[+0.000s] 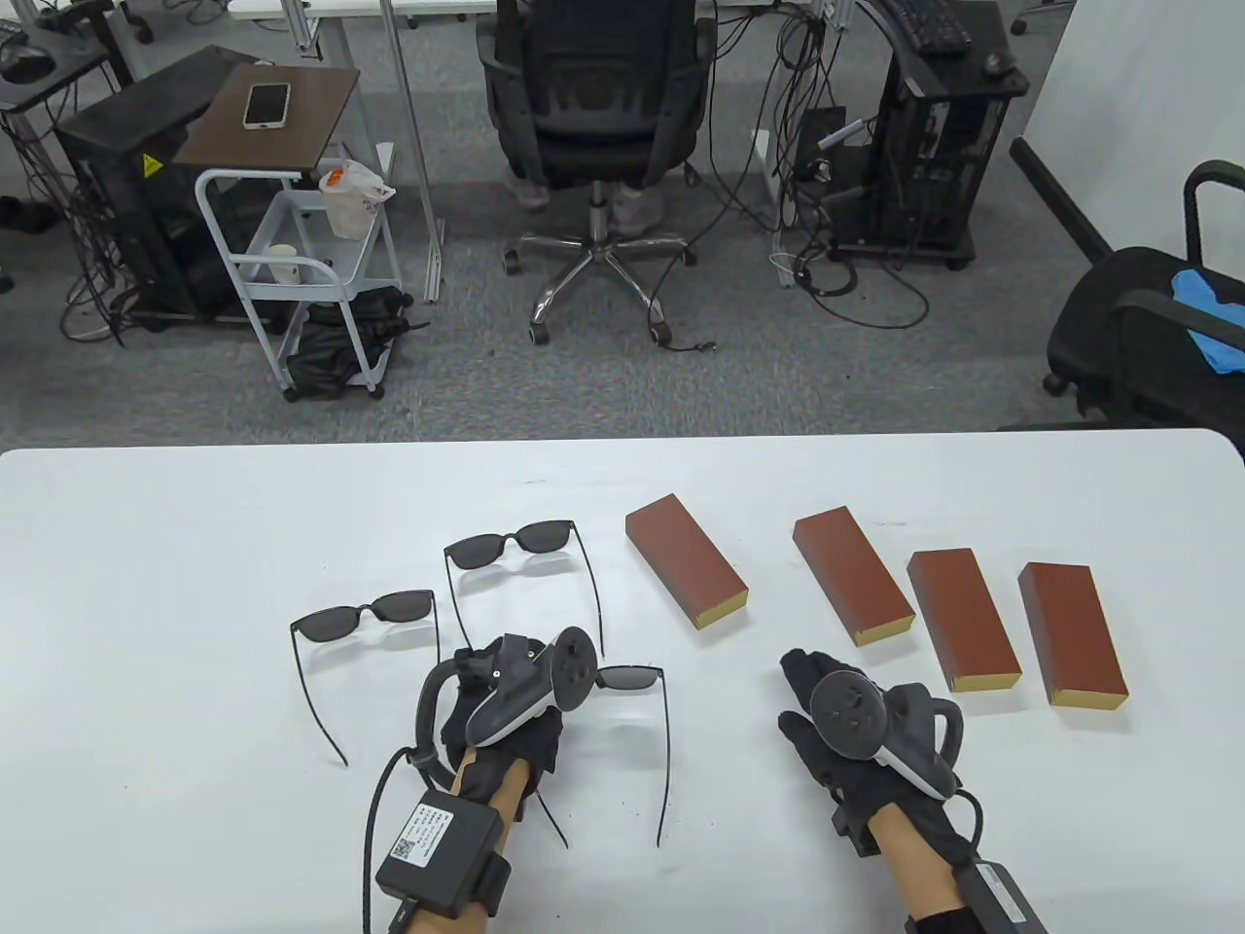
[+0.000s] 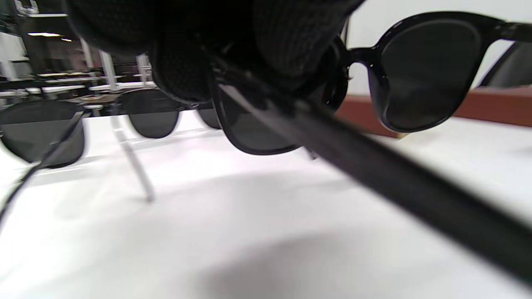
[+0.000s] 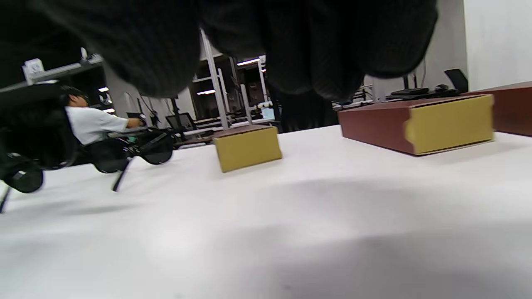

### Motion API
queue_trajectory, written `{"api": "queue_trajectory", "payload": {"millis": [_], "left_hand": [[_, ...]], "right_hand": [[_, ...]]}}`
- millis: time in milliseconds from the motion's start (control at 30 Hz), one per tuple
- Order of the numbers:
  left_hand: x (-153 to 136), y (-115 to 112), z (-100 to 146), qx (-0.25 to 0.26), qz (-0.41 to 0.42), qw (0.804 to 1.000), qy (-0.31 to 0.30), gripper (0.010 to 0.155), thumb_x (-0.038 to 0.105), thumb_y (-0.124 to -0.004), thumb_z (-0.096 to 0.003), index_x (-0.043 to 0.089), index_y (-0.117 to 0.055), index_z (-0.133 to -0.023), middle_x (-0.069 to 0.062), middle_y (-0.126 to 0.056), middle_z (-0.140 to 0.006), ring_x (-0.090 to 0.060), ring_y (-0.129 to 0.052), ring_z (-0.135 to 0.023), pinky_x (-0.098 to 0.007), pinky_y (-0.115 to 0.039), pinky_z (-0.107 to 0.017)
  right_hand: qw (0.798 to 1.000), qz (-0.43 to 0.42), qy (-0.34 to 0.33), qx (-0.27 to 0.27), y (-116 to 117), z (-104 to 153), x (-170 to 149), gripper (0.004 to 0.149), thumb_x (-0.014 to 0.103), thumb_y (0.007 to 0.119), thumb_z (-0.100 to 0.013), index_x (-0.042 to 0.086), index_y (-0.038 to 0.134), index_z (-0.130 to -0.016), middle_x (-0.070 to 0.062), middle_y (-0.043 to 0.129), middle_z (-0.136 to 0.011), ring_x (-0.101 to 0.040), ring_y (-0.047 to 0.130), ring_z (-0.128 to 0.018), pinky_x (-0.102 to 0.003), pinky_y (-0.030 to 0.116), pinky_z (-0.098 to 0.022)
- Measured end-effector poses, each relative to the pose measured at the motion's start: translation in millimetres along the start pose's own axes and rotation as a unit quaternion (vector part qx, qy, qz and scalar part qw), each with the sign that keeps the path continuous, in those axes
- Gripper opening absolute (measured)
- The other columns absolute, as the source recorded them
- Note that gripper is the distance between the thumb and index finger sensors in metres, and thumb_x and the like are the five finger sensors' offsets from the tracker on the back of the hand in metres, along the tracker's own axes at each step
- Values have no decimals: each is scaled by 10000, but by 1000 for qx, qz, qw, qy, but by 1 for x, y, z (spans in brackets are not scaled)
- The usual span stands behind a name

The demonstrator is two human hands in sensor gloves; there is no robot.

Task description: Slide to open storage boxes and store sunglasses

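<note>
Pinching light, brittle sunglasses at the frame front, left hand grips — right hand rests flat, empty, near closed boxes.

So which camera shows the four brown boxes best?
The table view: all four boxes lie in a row, whole and shut. The right wrist view shows only the yellow ends of two nearby ones; the left wrist view shows just a blurred brown strip.

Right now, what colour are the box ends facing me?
Mustard yellow box ends, clearest in the right wrist view.
</note>
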State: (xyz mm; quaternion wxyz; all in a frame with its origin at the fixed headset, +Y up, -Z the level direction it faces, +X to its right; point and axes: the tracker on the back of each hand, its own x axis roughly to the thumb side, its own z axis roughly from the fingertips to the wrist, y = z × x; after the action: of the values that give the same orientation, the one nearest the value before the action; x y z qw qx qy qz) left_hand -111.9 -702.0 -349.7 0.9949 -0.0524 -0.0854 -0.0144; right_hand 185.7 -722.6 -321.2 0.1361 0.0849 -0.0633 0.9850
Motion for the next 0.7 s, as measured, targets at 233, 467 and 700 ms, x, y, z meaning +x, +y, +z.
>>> {"api": "queue_trajectory", "payload": {"millis": [233,467,700], "left_hand": [[37,25,14,37,23,996,-74,451,309,-732,-459,381,-826,-894,25,-865,-871,-272,-859,-745,-521,-711,-529],[57,36,22,49,54,991,-113,461,315,-718,-460,381,-819,-904,23,-862,-851,-274,-858,-726,-519,-713,-521],[55,36,24,19,95,988,-117,465,315,-719,-463,397,-824,-908,21,-862,-850,-275,-860,-724,-518,-717,-520]], "right_hand": [[996,-76,-40,-12,-4,1,7,597,414,893,-297,251,713,-843,-101,834,-863,-320,895,-746,-455,792,-565],[978,-200,-56,-21,-9,1,6,622,376,935,-270,265,715,-842,-82,842,-860,-303,909,-741,-438,810,-560],[954,-296,-34,-25,-10,1,-2,467,346,923,-284,280,840,-739,-34,1005,-704,-251,1050,-585,-400,914,-443]]}}
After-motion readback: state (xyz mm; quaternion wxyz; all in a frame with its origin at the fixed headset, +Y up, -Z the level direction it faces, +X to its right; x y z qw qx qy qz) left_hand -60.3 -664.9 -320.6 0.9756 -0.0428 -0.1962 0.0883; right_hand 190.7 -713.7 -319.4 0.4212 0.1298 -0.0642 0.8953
